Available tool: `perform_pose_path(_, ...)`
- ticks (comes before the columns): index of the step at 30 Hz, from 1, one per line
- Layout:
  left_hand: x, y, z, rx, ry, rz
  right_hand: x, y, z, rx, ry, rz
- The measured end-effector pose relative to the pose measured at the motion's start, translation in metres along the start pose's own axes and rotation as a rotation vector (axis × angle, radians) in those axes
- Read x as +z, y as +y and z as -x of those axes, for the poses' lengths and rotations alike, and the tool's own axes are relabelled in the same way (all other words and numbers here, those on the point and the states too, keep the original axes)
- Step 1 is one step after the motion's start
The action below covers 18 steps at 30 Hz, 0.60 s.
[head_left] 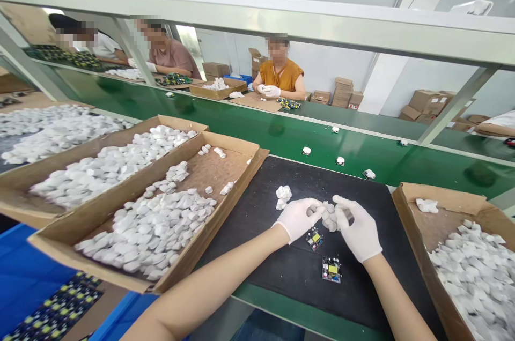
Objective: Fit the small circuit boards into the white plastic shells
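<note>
My left hand point(298, 219), in a white glove, has its thumb and fingers pinched at the left side of a cluster of white pieces point(330, 216) above the black mat point(277, 271). On the cluster's right is my right hand point(359, 227), also gloved, its fingers curled; what lies between them is too small to make out. A small circuit board point(314, 239) with a yellow part lies just below my left hand. Another circuit board point(331, 269) rests nearer the front. Behind my left hand sits a small pile of white pieces point(283, 196).
Cardboard trays point(257, 161) of white pieces stand at the left, another tray point(406, 223) at the right. Beyond the mat runs a green belt point(277, 140) carrying several boards with white pieces. A metal beam point(257, 11) crosses above. Several people sit across the belt.
</note>
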State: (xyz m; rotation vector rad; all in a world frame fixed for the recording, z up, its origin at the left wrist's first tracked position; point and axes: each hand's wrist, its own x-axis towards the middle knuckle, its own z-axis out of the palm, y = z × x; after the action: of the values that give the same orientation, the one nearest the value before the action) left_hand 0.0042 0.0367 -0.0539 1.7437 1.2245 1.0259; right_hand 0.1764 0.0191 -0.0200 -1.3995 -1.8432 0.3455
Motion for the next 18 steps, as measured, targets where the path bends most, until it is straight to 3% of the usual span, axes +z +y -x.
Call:
perform_pose_path(3,0.0,-0.006,-0.003,-0.026,0.001,0.06,-0.005,0.0,-0.001,0.216,0.089,-0.313)
perform_pose_path(6,-0.004,-0.004,-0.005,0.007,-0.08,0.163,-0.007,-0.008,0.001,0.263,-0.003,-0.485)
perform_pose_path(9,-0.01,0.007,-0.003,0.09,-0.224,0.278,0.0,-0.019,0.005,0.127,-0.225,-0.273)
perform_pose_path(12,-0.017,0.02,0.001,0.222,-0.301,0.238,0.011,-0.025,0.008,-0.098,-0.309,0.118)
perform_pose_path(15,-0.032,0.029,0.002,0.331,-0.132,-0.078,0.02,-0.022,0.009,-0.146,-0.264,0.297)
perform_pose_path(18,-0.055,0.026,-0.002,0.196,0.083,-0.271,0.023,-0.015,0.009,-0.102,-0.21,0.259)
